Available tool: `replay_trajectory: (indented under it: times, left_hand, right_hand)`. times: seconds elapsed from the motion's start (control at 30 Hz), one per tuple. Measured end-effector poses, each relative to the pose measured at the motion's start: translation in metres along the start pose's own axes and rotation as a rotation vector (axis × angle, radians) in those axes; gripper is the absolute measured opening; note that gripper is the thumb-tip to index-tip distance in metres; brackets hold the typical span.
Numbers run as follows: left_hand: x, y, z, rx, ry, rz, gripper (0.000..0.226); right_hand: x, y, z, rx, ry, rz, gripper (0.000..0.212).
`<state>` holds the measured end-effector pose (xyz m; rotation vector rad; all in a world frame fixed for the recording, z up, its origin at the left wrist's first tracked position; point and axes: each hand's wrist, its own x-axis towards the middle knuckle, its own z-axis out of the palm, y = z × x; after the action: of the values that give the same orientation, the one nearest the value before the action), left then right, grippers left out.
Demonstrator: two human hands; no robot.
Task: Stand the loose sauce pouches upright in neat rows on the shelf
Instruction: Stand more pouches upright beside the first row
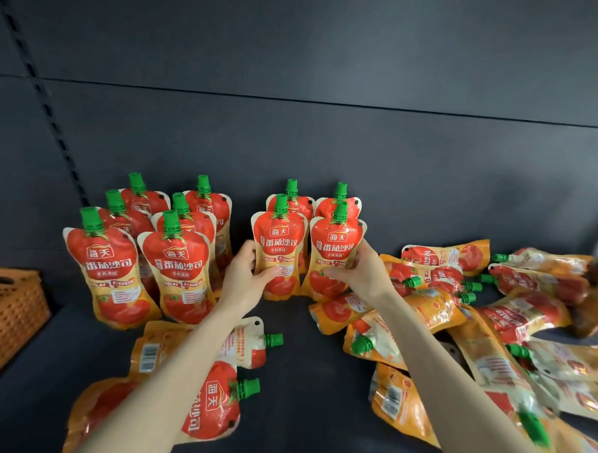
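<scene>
Ten tomato sauce pouches [174, 265] are stood in rows; many lie loose. One each is gripped by the left hand [244, 275] and right hand [360, 270].

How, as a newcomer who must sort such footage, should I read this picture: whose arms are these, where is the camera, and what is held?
There is no machine here. A person works with bare hands, and the single picture comes from a camera worn on their head, looking forward and down. The left hand holds one upright sauce pouch, and the right hand holds a second pouch beside it. Both are at the front of a group of four on the dark shelf. Six more pouches stand in rows to the left. Many loose pouches lie flat on the right, and others under the left arm. An orange basket sits at the far left.
</scene>
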<state>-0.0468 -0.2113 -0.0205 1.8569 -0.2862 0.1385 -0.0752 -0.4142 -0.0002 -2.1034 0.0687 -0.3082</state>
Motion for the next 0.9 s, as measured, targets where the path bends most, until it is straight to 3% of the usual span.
replay_trajectory:
  times: [0.3,0.73,0.9]
  left_hand:
    - [-0.002,0.000,-0.001,0.012,-0.006,0.006,0.033]
    - [-0.003,0.001,0.001,0.080,0.033,-0.028,0.039]
    - [-0.011,0.005,0.005,0.166,0.071,-0.046,0.050]
  right_hand:
    - [0.002,0.001,0.003,0.056,0.007,-0.026,0.048]
    - [0.002,0.005,0.002,0.013,-0.008,0.017,0.057]
    - [-0.005,0.000,-0.004,-0.041,0.007,0.039,0.052]
